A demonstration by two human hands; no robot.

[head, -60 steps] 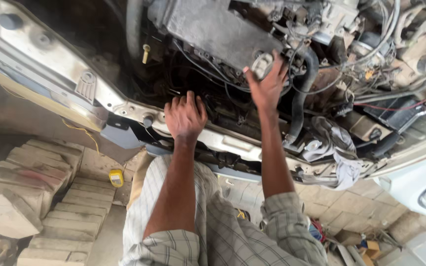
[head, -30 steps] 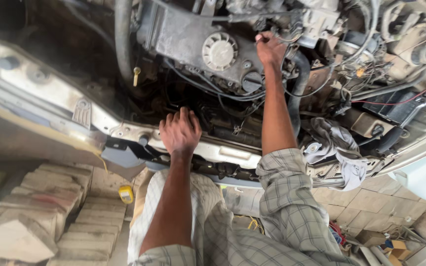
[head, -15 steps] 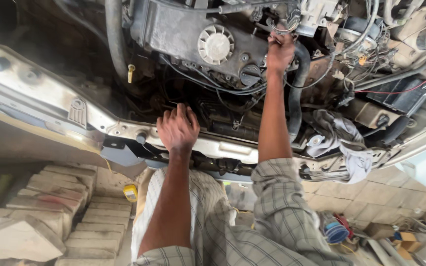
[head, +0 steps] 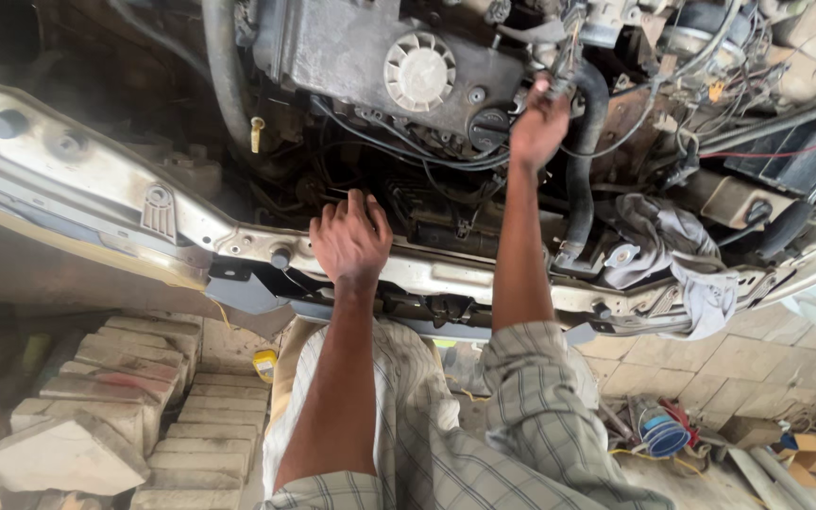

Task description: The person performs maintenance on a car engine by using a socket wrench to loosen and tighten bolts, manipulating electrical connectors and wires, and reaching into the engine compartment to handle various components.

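Head view, looking down into an open engine bay (head: 616,142) with the person's two arms reaching in. Largest in frame is the grey engine block (head: 351,57), far centre, bearing a pale finned round cap (head: 419,72) and a small black filler cap (head: 489,127). Across the near edge of the bay runs the light metal front crossmember (head: 96,194), from far left to near right. A thick black hose (head: 580,170) drops at right of centre, and a crumpled grey rag (head: 677,260) lies on the crossmember to its right. Stacked paving blocks (head: 96,397) sit on the ground, near left. The left hand (head: 349,238) rests on the crossmember's inner edge, fingers curled loosely down over it and holding nothing. The right hand (head: 540,127) is at the hose's top end, just right of the filler cap, fingers closed around a small fitting or connector there; what exactly it grips cannot be told. Compared with two seconds ago, the right hand has moved off the finned round cap, rightward and farther in, to the hose top; judged from this, work has passed to that connection.
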